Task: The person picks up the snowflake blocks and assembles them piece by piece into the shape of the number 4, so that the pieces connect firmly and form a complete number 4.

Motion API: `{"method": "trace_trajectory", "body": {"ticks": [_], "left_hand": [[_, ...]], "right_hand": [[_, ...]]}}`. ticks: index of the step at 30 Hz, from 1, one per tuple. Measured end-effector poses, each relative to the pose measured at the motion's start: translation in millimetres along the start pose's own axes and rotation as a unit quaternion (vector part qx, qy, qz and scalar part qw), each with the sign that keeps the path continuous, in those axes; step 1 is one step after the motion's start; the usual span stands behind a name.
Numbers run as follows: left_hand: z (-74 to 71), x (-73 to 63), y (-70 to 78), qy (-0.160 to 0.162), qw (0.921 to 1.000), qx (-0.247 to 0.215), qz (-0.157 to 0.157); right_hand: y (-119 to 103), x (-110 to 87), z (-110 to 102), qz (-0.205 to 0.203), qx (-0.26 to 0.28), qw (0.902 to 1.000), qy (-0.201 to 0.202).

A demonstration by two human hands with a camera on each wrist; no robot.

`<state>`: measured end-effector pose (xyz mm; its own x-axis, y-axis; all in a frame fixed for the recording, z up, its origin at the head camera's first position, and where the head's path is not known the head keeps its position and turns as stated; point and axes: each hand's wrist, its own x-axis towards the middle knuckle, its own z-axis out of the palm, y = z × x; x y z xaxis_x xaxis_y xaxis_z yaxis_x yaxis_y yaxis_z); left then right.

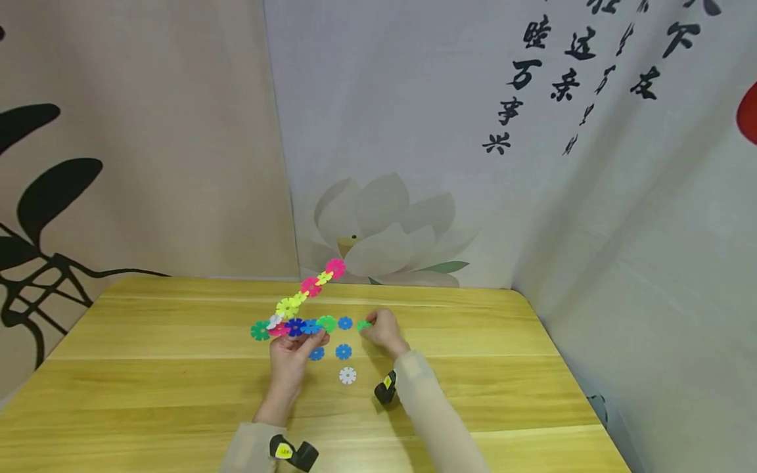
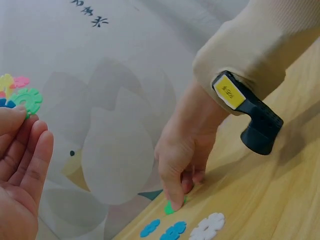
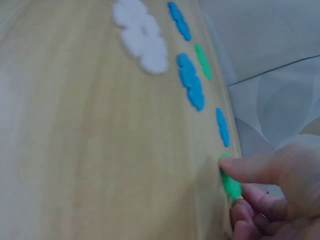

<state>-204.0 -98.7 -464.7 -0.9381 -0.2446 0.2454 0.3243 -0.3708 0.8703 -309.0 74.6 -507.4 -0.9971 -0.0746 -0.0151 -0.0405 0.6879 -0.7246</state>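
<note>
In the head view my left hand (image 1: 288, 361) grips a joined chain of notched plastic flower discs (image 1: 288, 307) in green, pink, dark blue, blue, white and yellow. One arm of the chain slants up and away to a pink disc (image 1: 336, 268). The thumb pinches near the light green end disc (image 2: 28, 101) in the left wrist view. My right hand (image 1: 384, 330) is at the tabletop, thumb and fingers pinching a loose green disc (image 3: 231, 182). Blue discs (image 1: 344, 351) and a white disc (image 1: 347, 375) lie flat between the hands.
Another green disc (image 3: 203, 61) lies among the blue ones in the right wrist view. The wooden table (image 1: 503, 387) ends at a printed cloth backdrop (image 1: 402, 131) behind it. Each wrist wears a black camera mount (image 1: 386, 387).
</note>
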Motion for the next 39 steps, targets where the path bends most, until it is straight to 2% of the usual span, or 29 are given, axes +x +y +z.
{"method": "trace_trajectory", "body": {"ticks": [2,6,10,16,22,25,29,34,39], "left_hand": [[-0.1,-0.2,-0.8,-0.001,1.0,0.001,0.001],[0.2,-1.1,-1.6,0.003,1.0,-0.002,0.0],[0.3,-2.3,-2.3,0.012,0.9999,-0.001,-0.007],[0.2,-4.2,-4.0,0.01,0.9999,0.002,-0.004],[0.5,-5.3,-5.2,0.004,1.0,-0.005,-0.006],[0.9,-5.6,-5.3,0.004,1.0,-0.003,-0.006],[0.8,-5.6,-6.2,0.001,1.0,0.004,-0.005],[1.3,-5.8,-7.1,-0.009,0.9999,0.009,0.006],[2.8,-6.1,-6.9,-0.015,0.9997,0.001,0.019]], "right_hand": [[0.4,-0.7,-1.7,0.001,0.01,0.9999,-0.009],[4.7,-5.7,-1.2,-0.023,0.05,0.9985,-0.001],[3.6,-17.4,-1.5,-0.036,0.143,0.989,0.008],[-15.7,-42.4,-15.9,-0.02,0.276,0.9606,-0.029],[-36.9,-65.3,-38.1,0.007,0.379,0.9215,-0.085],[-42.6,-71.3,-46.0,0.015,0.408,0.9061,-0.111],[-48.3,-76.6,-51.3,0.016,0.433,0.892,-0.128],[-55.4,-81.4,-53.6,0.019,0.454,0.8813,-0.129],[-61.4,-84.2,-53.3,0.022,0.463,0.8771,-0.125]]}}
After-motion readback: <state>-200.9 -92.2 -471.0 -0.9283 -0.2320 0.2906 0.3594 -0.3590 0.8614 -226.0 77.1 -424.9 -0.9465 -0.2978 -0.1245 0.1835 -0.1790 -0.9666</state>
